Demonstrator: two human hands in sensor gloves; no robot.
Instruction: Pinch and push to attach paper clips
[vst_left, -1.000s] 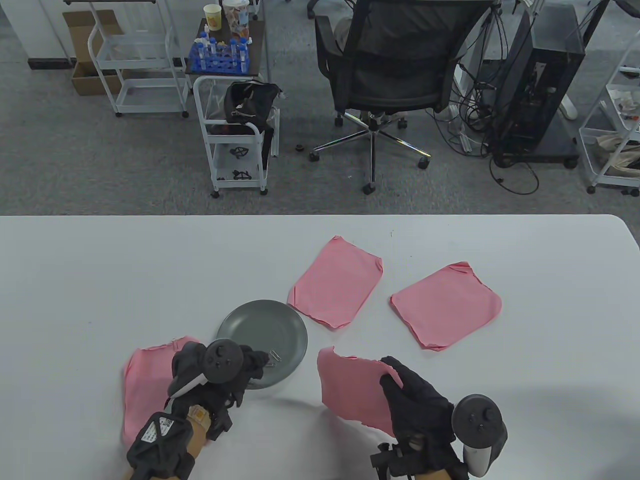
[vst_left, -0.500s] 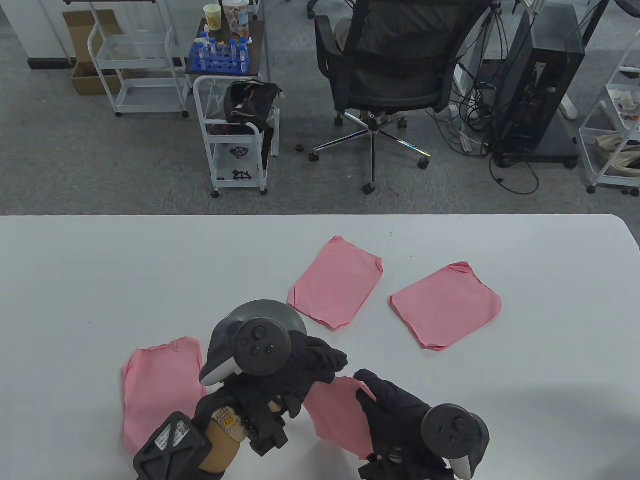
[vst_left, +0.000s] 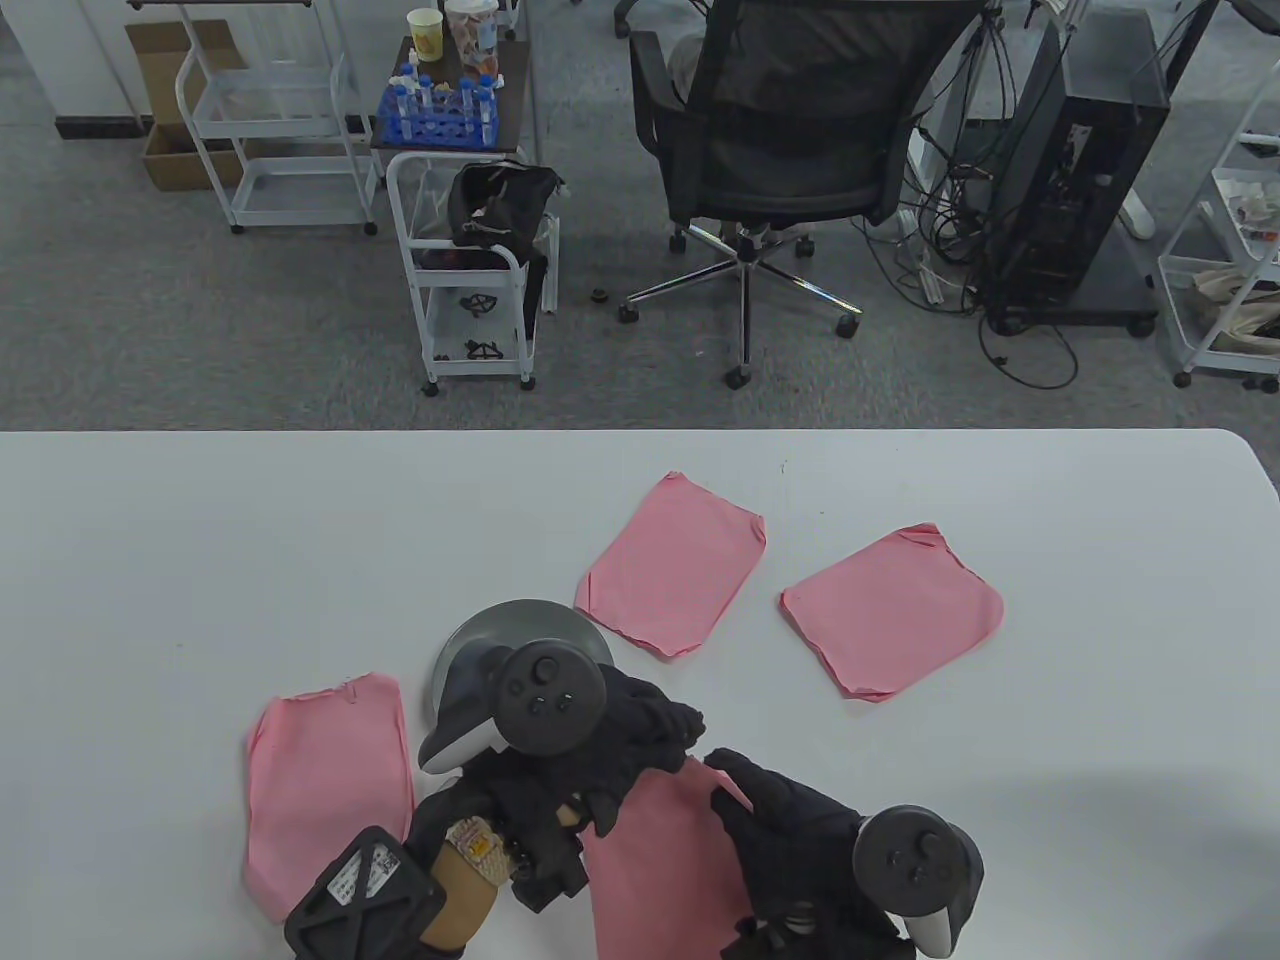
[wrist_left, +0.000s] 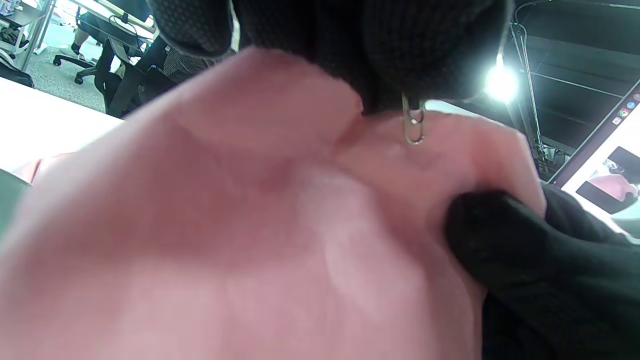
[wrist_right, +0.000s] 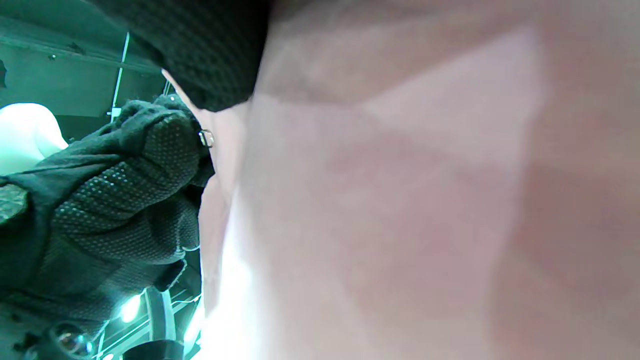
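Note:
My right hand (vst_left: 790, 830) holds a pink paper stack (vst_left: 660, 860) lifted off the table at the front centre, gripping its right side. My left hand (vst_left: 650, 735) pinches a silver paper clip (wrist_left: 413, 126) at the stack's top edge. In the left wrist view the clip hangs down from my fingertips (wrist_left: 425, 60) over the pink paper (wrist_left: 250, 225), and the right hand's finger (wrist_left: 500, 225) holds the paper beside it. The right wrist view shows the clip (wrist_right: 206, 138) between the left glove (wrist_right: 125, 200) and the paper (wrist_right: 400, 200).
A grey dish (vst_left: 520, 622) sits behind my left hand, mostly hidden. A pink stack (vst_left: 320, 780) lies at the front left; two more pink stacks (vst_left: 675, 575) (vst_left: 890, 610) lie at centre and right. The table's far edge is well behind.
My left hand left the dish and came right to the held stack's top edge with a clip. My right hand drew the stack toward the front and left.

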